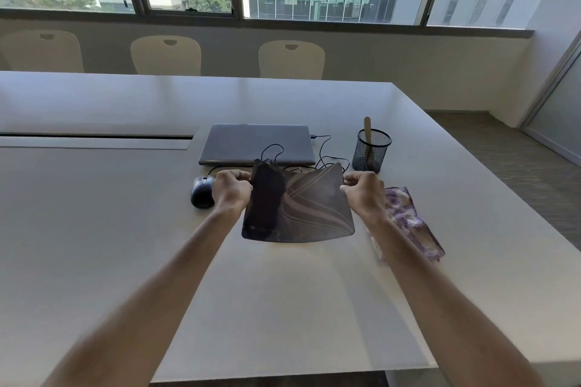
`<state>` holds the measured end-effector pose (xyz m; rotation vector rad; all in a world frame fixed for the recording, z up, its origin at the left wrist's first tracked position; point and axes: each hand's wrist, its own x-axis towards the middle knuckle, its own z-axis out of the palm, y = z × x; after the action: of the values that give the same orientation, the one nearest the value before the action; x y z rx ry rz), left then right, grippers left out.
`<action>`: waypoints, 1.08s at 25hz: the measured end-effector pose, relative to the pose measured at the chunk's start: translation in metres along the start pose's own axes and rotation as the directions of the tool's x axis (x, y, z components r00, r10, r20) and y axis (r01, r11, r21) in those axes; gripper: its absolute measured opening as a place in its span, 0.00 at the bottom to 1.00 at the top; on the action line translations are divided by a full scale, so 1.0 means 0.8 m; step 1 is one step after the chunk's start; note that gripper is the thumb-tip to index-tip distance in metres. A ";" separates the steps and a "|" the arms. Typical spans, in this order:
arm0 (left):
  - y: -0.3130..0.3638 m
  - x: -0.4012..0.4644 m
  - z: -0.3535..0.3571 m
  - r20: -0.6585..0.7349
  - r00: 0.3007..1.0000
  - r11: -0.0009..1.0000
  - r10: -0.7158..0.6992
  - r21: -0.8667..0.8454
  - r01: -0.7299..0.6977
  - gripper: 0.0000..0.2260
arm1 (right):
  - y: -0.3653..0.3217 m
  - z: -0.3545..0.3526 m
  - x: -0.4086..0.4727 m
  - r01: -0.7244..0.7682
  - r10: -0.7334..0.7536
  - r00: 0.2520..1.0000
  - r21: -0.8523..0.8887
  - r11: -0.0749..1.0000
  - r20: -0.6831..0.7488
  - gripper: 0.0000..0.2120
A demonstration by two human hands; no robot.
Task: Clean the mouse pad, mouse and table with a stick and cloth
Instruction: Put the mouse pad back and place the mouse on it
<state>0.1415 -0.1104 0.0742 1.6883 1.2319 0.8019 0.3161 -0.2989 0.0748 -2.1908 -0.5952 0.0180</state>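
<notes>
A dark mouse pad (308, 210) with pale curved stripes hangs above the table (125, 229), its far edge raised. My left hand (231, 190) pinches its far left corner and my right hand (364, 193) pinches its far right corner. A black wired mouse (201, 195) lies on the table just left of my left hand. A purple and white cloth (408, 220) lies on the table right of my right wrist, partly hidden by my forearm. A wooden stick (367, 129) stands in a black mesh cup (371, 151).
A closed grey laptop (257, 144) sits beyond the pad with a black cable (323, 151) looping beside it. A cable slot (94, 137) runs along the table's left. Three pale chairs (290, 58) stand at the far side. The table's right edge drops to carpet.
</notes>
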 end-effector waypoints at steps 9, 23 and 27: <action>-0.038 -0.047 -0.023 0.074 0.997 0.999 -0.032 -0.034 0.035 0.14 | 0.026 -0.024 -0.044 0.010 -0.010 0.997 -0.001 1.000 0.082 0.12; -0.065 -0.081 -0.030 0.046 0.996 0.986 0.074 0.144 -0.080 0.18 | 0.037 -0.027 -0.069 0.086 -0.052 0.988 -0.232 0.969 0.148 0.04; -0.066 -0.082 -0.030 0.042 0.993 0.971 0.113 0.205 -0.119 0.20 | 0.041 -0.026 -0.070 0.100 -0.062 0.985 -0.239 0.966 0.161 0.04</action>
<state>0.0801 -0.1596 0.0353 1.9492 1.2397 0.7342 0.2839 -0.3551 0.0530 -2.4180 -0.8101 0.0717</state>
